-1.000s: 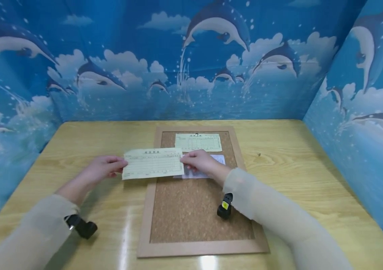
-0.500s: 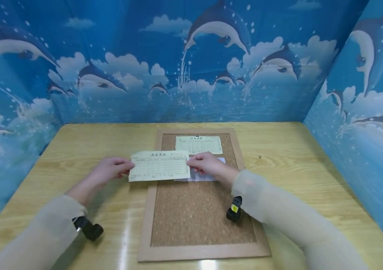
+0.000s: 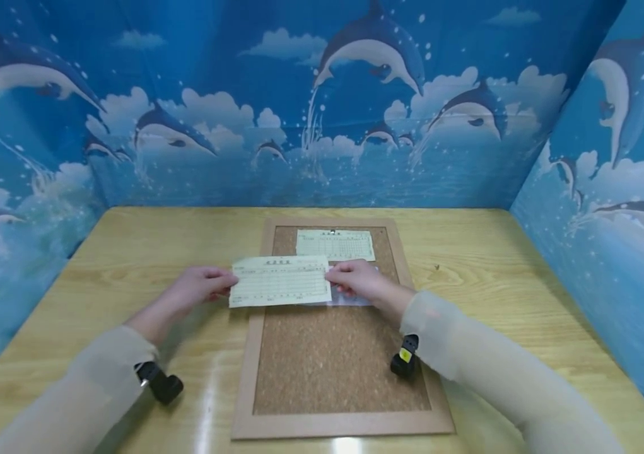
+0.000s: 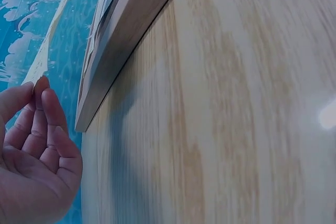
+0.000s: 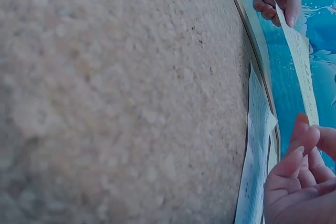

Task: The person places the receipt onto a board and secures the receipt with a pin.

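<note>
A pale yellow-green printed form slip (image 3: 279, 281) is stretched between both hands above the upper left of a cork board (image 3: 341, 359). My left hand (image 3: 204, 287) pinches its left edge between thumb and fingers; the left wrist view shows the fingertips (image 4: 41, 85) at the paper's edge. At the other end, my right hand (image 3: 358, 277) pinches the right edge. The right wrist view shows the slip (image 5: 299, 61) raised off the board. Behind it, a similar form (image 3: 335, 244) is fixed near the board's top by a small pin. A whitish-purple sheet (image 3: 350, 297) is partly covered by the held slip and right hand.
The cork board has a light wooden frame (image 3: 344, 424) and lies on a wood-grain table (image 3: 486, 284). A small dark mark (image 3: 436, 267) shows on the table to the right. Dolphin-printed blue curtains (image 3: 214, 164) stand at the back and sides.
Both hands have carried the form slip to the right, further over the cork board. It covers more of the whitish-purple sheet now. The grip of each hand looks the same.
</note>
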`<act>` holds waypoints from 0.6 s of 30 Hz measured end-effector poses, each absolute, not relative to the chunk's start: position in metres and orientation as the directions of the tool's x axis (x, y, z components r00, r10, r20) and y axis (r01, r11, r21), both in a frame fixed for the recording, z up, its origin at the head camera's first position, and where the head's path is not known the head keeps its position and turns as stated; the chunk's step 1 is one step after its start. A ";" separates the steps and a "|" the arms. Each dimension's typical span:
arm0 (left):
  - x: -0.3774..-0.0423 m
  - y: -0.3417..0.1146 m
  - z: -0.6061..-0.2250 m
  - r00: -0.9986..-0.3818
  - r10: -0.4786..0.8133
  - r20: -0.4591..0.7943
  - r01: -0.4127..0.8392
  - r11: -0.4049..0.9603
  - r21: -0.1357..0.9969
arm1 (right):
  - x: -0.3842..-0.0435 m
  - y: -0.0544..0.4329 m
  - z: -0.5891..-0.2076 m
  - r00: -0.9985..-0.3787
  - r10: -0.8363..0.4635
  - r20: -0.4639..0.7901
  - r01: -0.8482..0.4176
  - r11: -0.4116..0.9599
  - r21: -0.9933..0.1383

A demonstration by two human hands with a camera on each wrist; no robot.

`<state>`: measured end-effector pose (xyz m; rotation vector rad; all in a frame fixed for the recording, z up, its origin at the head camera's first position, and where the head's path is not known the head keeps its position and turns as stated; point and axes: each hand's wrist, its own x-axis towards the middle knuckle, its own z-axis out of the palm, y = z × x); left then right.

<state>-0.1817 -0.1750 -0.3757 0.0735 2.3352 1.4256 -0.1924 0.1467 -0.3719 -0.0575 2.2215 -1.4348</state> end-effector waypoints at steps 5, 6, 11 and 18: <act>-0.184 -0.172 -0.375 -0.911 0.258 -0.321 -0.175 0.462 0.869 | -0.192 0.151 -0.375 -0.887 -0.278 -0.369 0.231 0.424 -0.875; -0.184 -0.172 -0.375 -0.911 0.259 -0.321 -0.176 0.460 0.870 | -0.191 0.152 -0.375 -0.889 -0.279 -0.364 0.227 0.422 -0.878; -0.186 -0.170 -0.372 -0.911 0.271 -0.311 -0.155 0.474 0.867 | -0.188 0.155 -0.376 -0.890 -0.290 -0.351 0.225 0.391 -0.892; -0.181 -0.167 -0.373 -0.904 0.287 -0.317 -0.136 0.510 0.849 | -0.184 0.158 -0.379 -0.887 -0.296 -0.356 0.236 0.372 -0.898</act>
